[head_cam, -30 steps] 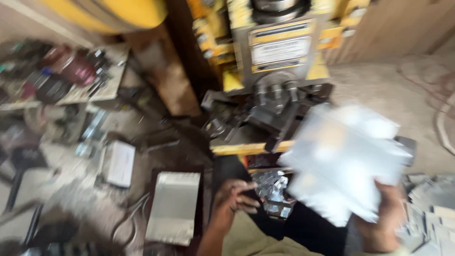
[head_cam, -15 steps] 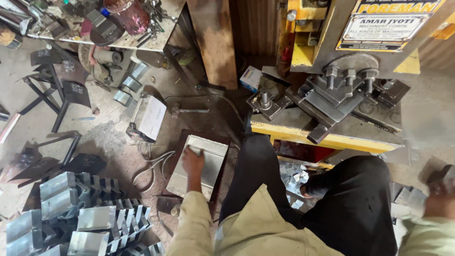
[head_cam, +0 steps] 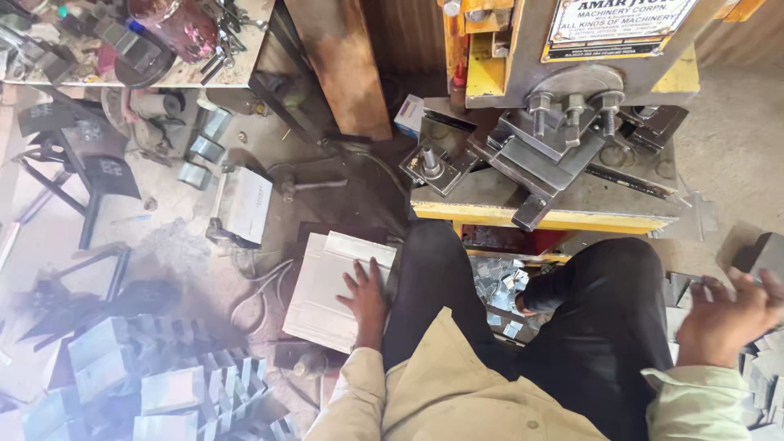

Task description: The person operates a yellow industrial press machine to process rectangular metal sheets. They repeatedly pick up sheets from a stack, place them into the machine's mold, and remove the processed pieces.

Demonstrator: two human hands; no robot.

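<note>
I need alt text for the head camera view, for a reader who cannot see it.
A seated person's left hand rests flat on a stack of pale metal sheets on the floor, while the right hand hovers open over small metal pieces. A yellow press machine stands ahead.

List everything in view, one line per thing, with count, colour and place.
metal sheet stack: one, pale grey, floor under the left hand
folded metal pieces: many, silvery, bottom left
press machine: one, grey and yellow, ahead of the knees
metal offcuts: many, shiny, between the legs
cluttered bench: one, top left
dark metal stands: a few, black, left floor
left hand: flat on the sheet stack
right hand: open, blurred, over pieces at far right
</note>
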